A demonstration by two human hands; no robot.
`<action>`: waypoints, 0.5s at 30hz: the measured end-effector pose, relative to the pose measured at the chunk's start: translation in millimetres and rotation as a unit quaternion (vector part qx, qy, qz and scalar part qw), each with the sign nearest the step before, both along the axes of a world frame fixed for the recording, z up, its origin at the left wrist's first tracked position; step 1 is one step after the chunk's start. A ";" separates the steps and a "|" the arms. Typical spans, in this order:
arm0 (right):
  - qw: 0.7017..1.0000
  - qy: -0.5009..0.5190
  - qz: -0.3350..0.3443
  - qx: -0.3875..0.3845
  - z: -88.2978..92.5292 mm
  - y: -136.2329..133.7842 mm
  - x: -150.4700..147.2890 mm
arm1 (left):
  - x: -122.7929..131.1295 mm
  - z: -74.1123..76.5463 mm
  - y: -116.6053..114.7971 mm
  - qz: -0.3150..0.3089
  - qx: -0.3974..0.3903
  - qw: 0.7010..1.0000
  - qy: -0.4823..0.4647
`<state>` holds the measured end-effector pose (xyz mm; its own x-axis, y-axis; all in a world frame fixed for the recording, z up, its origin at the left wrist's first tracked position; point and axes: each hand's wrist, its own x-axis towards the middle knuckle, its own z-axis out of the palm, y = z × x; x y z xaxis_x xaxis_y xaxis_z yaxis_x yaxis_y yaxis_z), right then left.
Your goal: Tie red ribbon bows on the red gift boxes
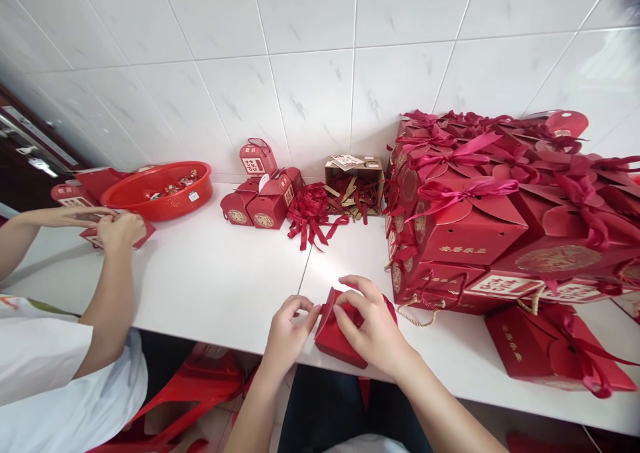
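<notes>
A small red gift box [336, 336] rests at the near edge of the white table [215, 280]. My right hand [373, 326] lies over its top with fingers curled on the flaps. At the box's left corner, my left hand [289, 330] pinches the edge of a flap. Both hands are closed on the box.
A tall pile of finished red boxes with ribbons [500, 206] fills the right side, one lying flat [555, 353] near the edge. Loose red ribbons [313, 216], a cardboard tray [354, 173] and small boxes [260, 203] sit by the wall. A person at left handles a red box [117, 233] beside a red basin [157, 190].
</notes>
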<state>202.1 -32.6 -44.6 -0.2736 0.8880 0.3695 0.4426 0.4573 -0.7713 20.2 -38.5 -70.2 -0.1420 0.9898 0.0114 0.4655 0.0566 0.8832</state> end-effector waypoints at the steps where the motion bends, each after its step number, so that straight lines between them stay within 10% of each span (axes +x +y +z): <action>1: 1.000 0.014 -0.009 0.013 -0.3 -1.4 5.4 | -7.7 -4.6 0.9 0.025 -0.007 0.999 0.031; 9: 0.991 0.099 -0.074 -0.052 -36.3 -19.8 59.7 | -58.1 -15.3 0.3 0.214 -0.008 0.968 0.129; 15: 0.986 0.117 -0.058 -0.105 -56.5 -23.6 57.5 | -14.1 -5.5 7.9 0.055 0.028 0.997 -0.040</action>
